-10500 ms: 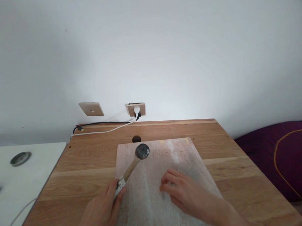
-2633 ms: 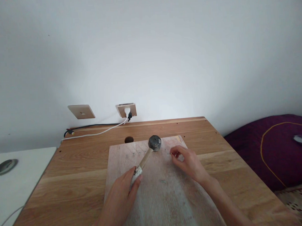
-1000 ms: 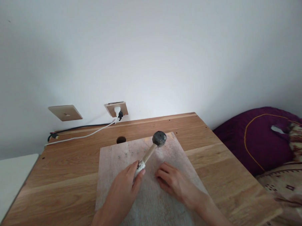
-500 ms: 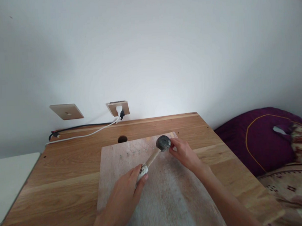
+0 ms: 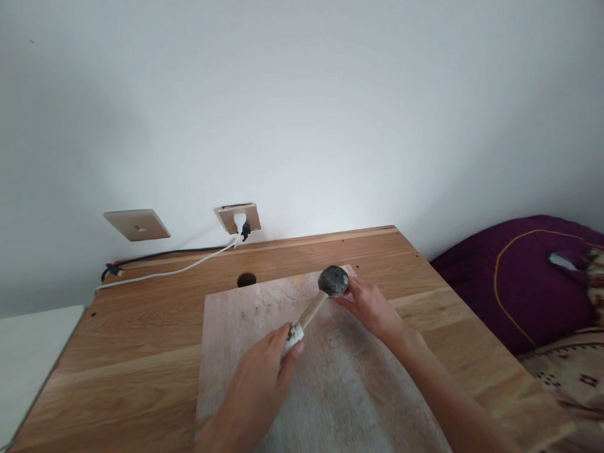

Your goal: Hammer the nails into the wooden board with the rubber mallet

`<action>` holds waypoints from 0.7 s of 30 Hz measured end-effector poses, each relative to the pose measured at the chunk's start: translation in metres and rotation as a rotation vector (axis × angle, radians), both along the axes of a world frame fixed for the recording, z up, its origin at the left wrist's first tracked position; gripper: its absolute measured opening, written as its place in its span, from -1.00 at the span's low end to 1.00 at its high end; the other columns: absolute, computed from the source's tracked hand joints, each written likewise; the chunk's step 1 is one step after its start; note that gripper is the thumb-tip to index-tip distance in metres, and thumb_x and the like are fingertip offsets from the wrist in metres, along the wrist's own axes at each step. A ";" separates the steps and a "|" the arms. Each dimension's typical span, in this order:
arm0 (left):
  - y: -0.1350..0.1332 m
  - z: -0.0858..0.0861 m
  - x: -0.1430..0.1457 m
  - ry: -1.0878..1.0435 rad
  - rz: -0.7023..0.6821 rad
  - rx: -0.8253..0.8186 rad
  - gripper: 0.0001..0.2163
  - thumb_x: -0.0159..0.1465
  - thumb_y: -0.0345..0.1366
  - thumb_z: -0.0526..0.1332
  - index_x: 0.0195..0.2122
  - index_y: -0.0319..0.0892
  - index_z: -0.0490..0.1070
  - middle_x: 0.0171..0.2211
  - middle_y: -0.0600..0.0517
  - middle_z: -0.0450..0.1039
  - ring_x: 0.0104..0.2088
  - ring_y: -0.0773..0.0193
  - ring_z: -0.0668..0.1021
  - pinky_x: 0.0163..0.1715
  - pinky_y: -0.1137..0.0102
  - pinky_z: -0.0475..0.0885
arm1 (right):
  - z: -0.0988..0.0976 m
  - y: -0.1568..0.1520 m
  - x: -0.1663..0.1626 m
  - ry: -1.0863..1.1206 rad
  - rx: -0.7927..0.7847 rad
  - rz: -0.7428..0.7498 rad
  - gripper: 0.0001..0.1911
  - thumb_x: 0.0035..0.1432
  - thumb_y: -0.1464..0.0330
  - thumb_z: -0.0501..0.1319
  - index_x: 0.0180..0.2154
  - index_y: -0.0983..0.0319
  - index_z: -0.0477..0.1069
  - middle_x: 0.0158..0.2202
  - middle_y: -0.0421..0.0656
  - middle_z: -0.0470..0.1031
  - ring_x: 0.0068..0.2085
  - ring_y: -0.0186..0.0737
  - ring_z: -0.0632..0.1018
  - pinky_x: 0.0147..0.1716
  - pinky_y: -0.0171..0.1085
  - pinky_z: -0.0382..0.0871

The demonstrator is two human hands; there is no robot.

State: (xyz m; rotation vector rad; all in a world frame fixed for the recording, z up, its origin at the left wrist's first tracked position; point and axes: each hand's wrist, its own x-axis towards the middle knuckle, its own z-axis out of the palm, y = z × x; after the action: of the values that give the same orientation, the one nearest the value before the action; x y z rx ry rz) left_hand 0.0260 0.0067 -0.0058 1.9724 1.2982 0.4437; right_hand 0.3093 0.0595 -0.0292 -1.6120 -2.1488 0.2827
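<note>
My left hand (image 5: 261,375) is wrapped round the white-taped grip of a mallet (image 5: 333,281) with a dark, worn round head and a pale handle. The mallet slants up and to the right over a whitish wooden board (image 5: 309,400). Beside the mallet head, my right hand (image 5: 373,308) is closed in a pinch close to the board's far right corner. What its fingertips hold, if anything, is hidden behind the head. A row of several small nails (image 5: 269,305) stands along the far part of the board.
The board lies on a brown wooden table (image 5: 123,374) against a white wall. A white cable (image 5: 184,268) and a black cable (image 5: 168,252) run along the back edge from a wall socket (image 5: 226,220). At right is a purple cushion (image 5: 474,279); a white surface (image 5: 28,365) adjoins at left.
The mallet and my left hand have shifted slightly right and up, the head now covering more of the right fingertips. My right hand stays in nearly the same place.
</note>
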 end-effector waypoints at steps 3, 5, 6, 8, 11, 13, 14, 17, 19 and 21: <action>0.008 0.002 0.011 0.047 -0.048 0.012 -0.64 0.49 -0.15 -0.01 0.15 -0.19 0.42 0.02 -0.16 0.61 -0.01 -0.01 0.66 0.02 0.09 0.55 | -0.004 -0.012 0.011 0.023 0.035 -0.036 -0.72 0.28 0.30 0.29 0.01 0.19 0.40 -0.19 -0.03 0.61 -0.21 -0.02 0.66 -0.18 -0.12 0.56; 0.012 0.001 0.018 0.080 -0.068 0.013 -0.65 0.49 -0.18 0.00 0.12 -0.21 0.43 -0.01 -0.17 0.62 -0.03 -0.02 0.66 0.00 0.08 0.55 | -0.007 -0.021 0.019 0.037 0.057 -0.059 -0.64 0.30 0.27 0.27 0.09 0.19 0.36 -0.13 0.01 0.59 -0.16 0.00 0.66 -0.14 -0.07 0.58; 0.013 0.000 0.021 0.089 -0.072 0.017 -0.66 0.49 -0.19 0.01 0.12 -0.21 0.43 -0.01 -0.17 0.62 -0.03 -0.02 0.66 0.00 0.09 0.55 | -0.008 -0.026 0.023 0.045 0.068 -0.070 -0.61 0.31 0.25 0.26 0.13 0.19 0.33 -0.10 0.02 0.59 -0.16 0.00 0.66 -0.14 -0.05 0.58; 0.014 -0.003 0.025 0.094 -0.070 0.037 -0.66 0.50 -0.20 0.00 0.13 -0.21 0.42 0.00 -0.17 0.61 -0.02 0.00 0.66 0.01 0.12 0.55 | -0.009 -0.035 0.029 0.059 0.085 -0.086 -0.56 0.34 0.23 0.23 0.19 0.18 0.30 -0.07 0.02 0.57 -0.15 -0.01 0.66 -0.13 -0.05 0.60; 0.008 -0.005 0.027 0.123 -0.067 0.073 -0.67 0.50 -0.22 -0.01 0.14 -0.20 0.41 -0.01 -0.15 0.61 -0.07 0.04 0.67 -0.04 0.18 0.56 | -0.009 -0.050 0.033 0.077 0.109 -0.111 -0.55 0.36 0.19 0.20 0.21 0.17 0.29 -0.03 0.02 0.55 -0.10 -0.01 0.66 -0.10 -0.05 0.60; -0.002 -0.007 0.025 0.184 -0.072 0.109 -0.68 0.49 -0.27 -0.01 0.15 -0.19 0.41 -0.06 -0.12 0.60 -0.16 0.07 0.69 -0.14 0.21 0.58 | -0.009 -0.062 0.034 0.102 0.133 -0.165 -0.57 0.37 0.17 0.19 0.19 0.16 0.32 0.00 0.02 0.54 -0.07 -0.01 0.66 -0.08 -0.06 0.60; -0.008 -0.009 0.023 0.221 -0.079 0.133 -0.68 0.47 -0.31 0.01 0.17 -0.18 0.39 -0.09 -0.11 0.60 -0.21 0.09 0.69 -0.20 0.23 0.59 | -0.010 -0.069 0.034 0.126 0.151 -0.212 -0.59 0.37 0.16 0.19 0.17 0.16 0.34 0.01 0.01 0.55 -0.08 -0.03 0.66 -0.09 -0.06 0.60; -0.033 -0.019 0.013 0.320 -0.112 0.253 -0.58 0.41 -0.44 0.04 0.28 -0.20 0.29 -0.16 -0.06 0.55 -0.31 0.17 0.66 -0.33 0.31 0.57 | -0.015 -0.091 0.033 0.236 0.202 -0.411 -0.61 0.35 0.15 0.20 0.13 0.15 0.36 -0.01 -0.01 0.58 -0.17 -0.08 0.67 -0.16 -0.10 0.61; -0.050 -0.030 0.005 0.372 -0.150 0.389 -0.52 0.37 -0.50 0.04 0.32 -0.20 0.24 -0.17 -0.04 0.54 -0.28 0.19 0.64 -0.29 0.31 0.56 | -0.018 -0.107 0.031 0.312 0.210 -0.539 -0.61 0.33 0.14 0.21 0.11 0.16 0.37 -0.05 -0.02 0.60 -0.22 -0.10 0.68 -0.21 -0.12 0.61; -0.064 -0.041 -0.001 0.416 -0.189 0.543 -0.49 0.33 -0.55 0.05 0.31 -0.21 0.25 -0.19 -0.04 0.55 -0.24 0.15 0.63 -0.23 0.27 0.56 | -0.021 -0.122 0.028 0.369 0.197 -0.615 -0.62 0.32 0.12 0.21 0.08 0.15 0.39 -0.07 -0.03 0.61 -0.23 -0.09 0.69 -0.26 -0.14 0.61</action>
State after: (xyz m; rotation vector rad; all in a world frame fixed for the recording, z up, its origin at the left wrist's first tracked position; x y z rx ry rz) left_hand 0.0248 -0.0571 -0.0466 2.7301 1.3095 0.3233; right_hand 0.3376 -0.0621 -0.0507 -1.8377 -1.2942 0.1492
